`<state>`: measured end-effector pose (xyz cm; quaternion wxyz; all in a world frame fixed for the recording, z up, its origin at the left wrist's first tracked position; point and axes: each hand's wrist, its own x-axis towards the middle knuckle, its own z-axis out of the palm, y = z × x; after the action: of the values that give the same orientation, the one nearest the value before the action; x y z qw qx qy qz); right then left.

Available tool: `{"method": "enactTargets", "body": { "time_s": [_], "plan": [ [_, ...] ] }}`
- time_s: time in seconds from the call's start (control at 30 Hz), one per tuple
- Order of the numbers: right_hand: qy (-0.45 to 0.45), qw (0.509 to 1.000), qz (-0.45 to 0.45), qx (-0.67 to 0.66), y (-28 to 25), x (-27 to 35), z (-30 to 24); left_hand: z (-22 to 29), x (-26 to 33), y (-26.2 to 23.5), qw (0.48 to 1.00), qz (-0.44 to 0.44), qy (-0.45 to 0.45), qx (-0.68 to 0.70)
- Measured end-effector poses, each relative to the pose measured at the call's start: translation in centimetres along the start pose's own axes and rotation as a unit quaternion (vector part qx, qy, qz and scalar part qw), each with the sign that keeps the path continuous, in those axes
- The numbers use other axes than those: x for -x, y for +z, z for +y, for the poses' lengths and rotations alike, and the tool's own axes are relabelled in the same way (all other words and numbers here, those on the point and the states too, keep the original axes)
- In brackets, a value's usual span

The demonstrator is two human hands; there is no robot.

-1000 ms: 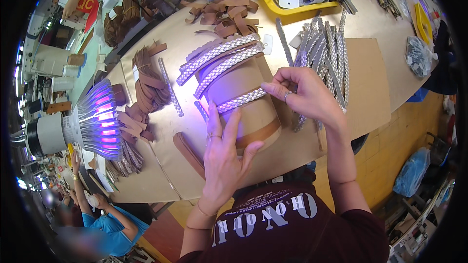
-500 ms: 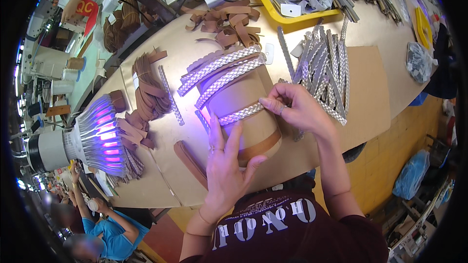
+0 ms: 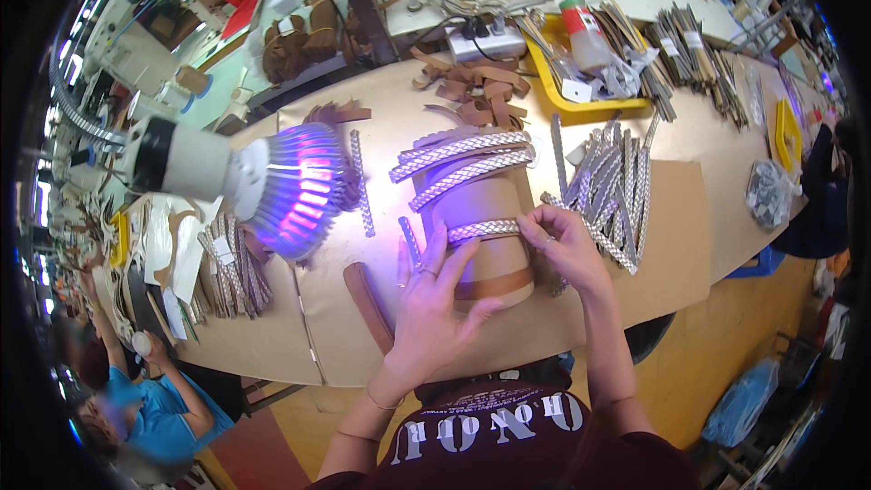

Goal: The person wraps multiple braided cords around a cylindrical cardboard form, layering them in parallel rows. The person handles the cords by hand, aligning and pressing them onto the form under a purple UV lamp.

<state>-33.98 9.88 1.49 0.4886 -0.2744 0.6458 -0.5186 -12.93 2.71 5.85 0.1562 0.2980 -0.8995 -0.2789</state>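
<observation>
A brown curved form [image 3: 479, 197] lies on the table in front of me, with a silvery-white braided strap [image 3: 490, 229] laid across it. My right hand [image 3: 570, 249] pinches the strap's right end between thumb and fingers at the form's edge. Resting by the strap's left end, my left hand [image 3: 438, 308] has its fingers spread, the fingertips touching the strap and form. Farther up the form lie other braided straps [image 3: 467, 152]. A plain brown leather band [image 3: 494, 287] crosses its near end. A short braided piece [image 3: 410, 240] lies just left of the form.
A finned lamp [image 3: 295, 189] glowing violet hangs at the left. Loose braided straps [image 3: 603, 177] are heaped at the right, brown leather strips [image 3: 476, 91] behind. A yellow tray [image 3: 590, 106] holds a bottle. A brown strip [image 3: 367, 304] lies near my left forearm. Another person [image 3: 168, 408] sits at lower left.
The whole view has shifted, so the lamp and table things appear farther right and lower. Both hands stay at the same strap, the right still pinching its end.
</observation>
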Motion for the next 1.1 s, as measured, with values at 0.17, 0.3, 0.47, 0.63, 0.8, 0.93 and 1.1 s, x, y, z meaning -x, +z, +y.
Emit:
{"method": "enactTargets", "body": {
  "time_s": [0.17, 0.3, 0.47, 0.63, 0.8, 0.93, 1.1],
  "plan": [
    [-0.06, 0.994, -0.077, -0.05, -1.4, 0.2, -4.2, 0.7, 0.9, -1.4, 0.987, 0.153, 0.003, -0.057],
    [-0.095, 0.992, -0.027, 0.073, -2.0, -2.2, -7.7, 0.2, -1.4, -1.6, 0.977, 0.208, 0.004, -0.055],
    [-0.094, 0.975, 0.032, 0.199, -2.3, -5.4, -8.0, -1.2, -5.6, -0.6, 0.99, 0.136, 0.026, -0.035],
    [-0.119, 0.929, 0.164, 0.309, -2.6, -5.6, -4.8, -1.9, -7.4, 1.1, 0.997, 0.042, 0.024, -0.054],
    [-0.117, 0.941, 0.249, 0.197, -2.9, -3.9, -3.2, -2.1, -7.2, 0.8, 0.998, 0.025, 0.014, -0.05],
    [-0.228, 0.942, 0.227, 0.092, -2.4, -0.6, -2.1, -2.9, -5.7, 0.2, 0.986, 0.153, 0.048, -0.036],
    [-0.111, 0.969, 0.197, 0.104, -1.5, 4.0, -0.3, -6.4, -0.9, -0.5, 0.967, 0.228, -0.086, 0.068]
  ]
}}
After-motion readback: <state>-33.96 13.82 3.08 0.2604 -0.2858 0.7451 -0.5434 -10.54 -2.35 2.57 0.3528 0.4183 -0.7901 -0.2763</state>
